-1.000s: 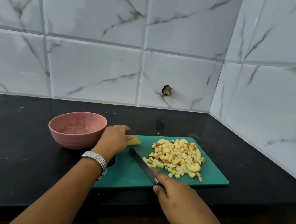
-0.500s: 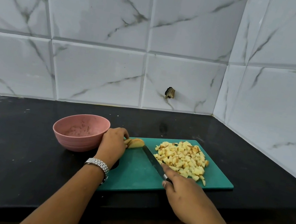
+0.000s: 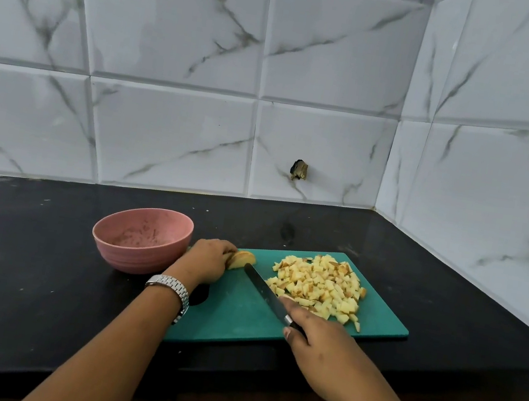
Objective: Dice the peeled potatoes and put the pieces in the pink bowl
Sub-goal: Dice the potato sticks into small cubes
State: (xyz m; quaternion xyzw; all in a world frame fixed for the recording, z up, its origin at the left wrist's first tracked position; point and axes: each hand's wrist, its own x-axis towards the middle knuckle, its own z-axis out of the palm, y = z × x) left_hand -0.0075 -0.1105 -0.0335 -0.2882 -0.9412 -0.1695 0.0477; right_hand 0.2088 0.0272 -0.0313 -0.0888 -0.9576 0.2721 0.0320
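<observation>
Pins a potato piece (image 3: 243,259) to the far left edge of the green cutting board (image 3: 236,324) with the curled fingers of the left hand (image 3: 208,260), a metal wristwatch (image 3: 170,286) on that wrist. Grips the knife (image 3: 263,287) by its dark handle in the right hand (image 3: 319,351), forefinger stretched along the top of the blade, blade slanting far-left across the board. Sets the tip right against the near side of the potato piece, where a second ago a strip of green board lay between them. Leaves the heap of diced potato (image 3: 318,287) as before on the right half of the board, just right of the blade. Keeps the pink bowl (image 3: 139,258) where it was on the black bench (image 3: 20,265), just left of the left hand, smeared inside. Faces white marble tiles (image 3: 176,47) with a small broken hole (image 3: 299,170) low down.
</observation>
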